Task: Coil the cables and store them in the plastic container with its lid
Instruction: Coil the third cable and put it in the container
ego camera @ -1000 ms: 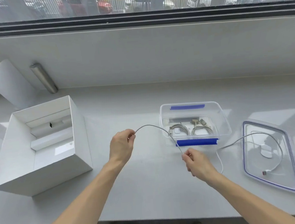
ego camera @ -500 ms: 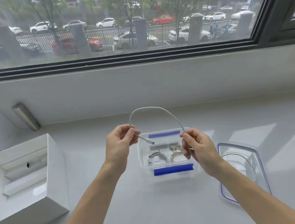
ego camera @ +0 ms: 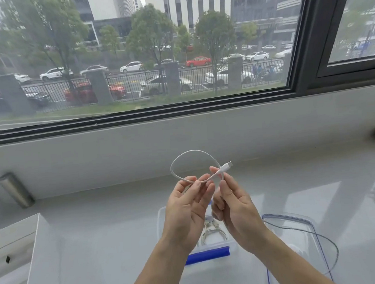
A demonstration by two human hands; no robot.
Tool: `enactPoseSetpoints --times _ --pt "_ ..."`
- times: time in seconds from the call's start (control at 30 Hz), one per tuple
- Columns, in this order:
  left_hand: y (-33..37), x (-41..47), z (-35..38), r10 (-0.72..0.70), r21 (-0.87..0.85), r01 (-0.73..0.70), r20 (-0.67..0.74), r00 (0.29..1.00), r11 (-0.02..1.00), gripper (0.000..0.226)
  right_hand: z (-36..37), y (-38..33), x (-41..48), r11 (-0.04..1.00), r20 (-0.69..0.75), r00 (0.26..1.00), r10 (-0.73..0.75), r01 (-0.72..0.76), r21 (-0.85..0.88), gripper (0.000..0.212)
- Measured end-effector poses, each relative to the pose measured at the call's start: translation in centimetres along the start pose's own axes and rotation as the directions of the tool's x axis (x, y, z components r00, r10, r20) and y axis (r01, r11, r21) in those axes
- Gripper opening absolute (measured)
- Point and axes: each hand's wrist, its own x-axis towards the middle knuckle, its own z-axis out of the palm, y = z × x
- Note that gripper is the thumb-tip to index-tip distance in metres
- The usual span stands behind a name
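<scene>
Left hand (ego camera: 187,209) and right hand (ego camera: 234,207) each pinch the cable (ego camera: 189,151), closing a first loop above them; further winding looks next.

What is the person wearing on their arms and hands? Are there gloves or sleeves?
Nothing at all. The left hand and the right hand are bare, with no gloves. The left forearm and the right forearm are bare too: no sleeve shows down to the picture's bottom edge. No watch or bracelet shows on either wrist.
</scene>
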Motion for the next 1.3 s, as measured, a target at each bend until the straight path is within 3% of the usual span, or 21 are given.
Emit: enactPoseSetpoints --times 0.13,0.3,0.47,0.6,0.8,0.97,1.07,1.3 --pt "-1.3 0.1 1.6 -0.012 0.006 0.012 -0.019 1.000 1.000 0.010 -1.2 -1.0 0.5 0.999 0.034 0.998 -0.053 0.053 -0.010 0.032" --pt "-2.6 0.7 2.8 -0.050 -0.013 0.050 -0.031 0.998 0.999 0.010 -3.0 -2.3 0.9 0.993 0.109 0.990 -0.089 0.096 -0.064 0.050" --pt "-4.0 1.7 4.0 -0.065 -0.026 0.065 -0.024 0.998 0.998 0.029 -3.9 -3.4 1.6 0.987 0.065 0.988 -0.138 0.143 -0.070 0.047" --pt "-5.7 2.3 5.0 -0.033 0.187 0.045 -0.070 0.997 0.981 0.008 -4.7 -4.3 2.4 0.989 -0.001 0.992 -0.127 0.127 -0.073 0.048" --pt "-7.3 2.9 5.1 0.021 0.464 0.004 -0.049 0.999 0.886 0.022 -6.3 -5.1 3.4 0.998 -0.053 0.997 -0.060 0.060 -0.007 0.032" --pt "-7.5 3.5 4.8 0.266 0.572 -0.186 -0.058 0.962 0.799 0.019 -7.2 -5.5 3.8 0.992 -0.038 0.999 0.007 -0.003 0.127 0.025" --pt "-7.3 3.7 4.9 0.248 0.544 -0.203 -0.010 0.969 0.814 0.023 -7.8 -5.4 4.1 0.982 -0.012 0.998 0.067 -0.064 0.180 0.029" --pt "-7.9 4.0 5.4 0.060 0.248 -0.036 -0.091 0.994 0.968 0.021 -8.5 -5.0 4.4 0.951 0.075 0.992 0.101 -0.118 0.287 0.029"
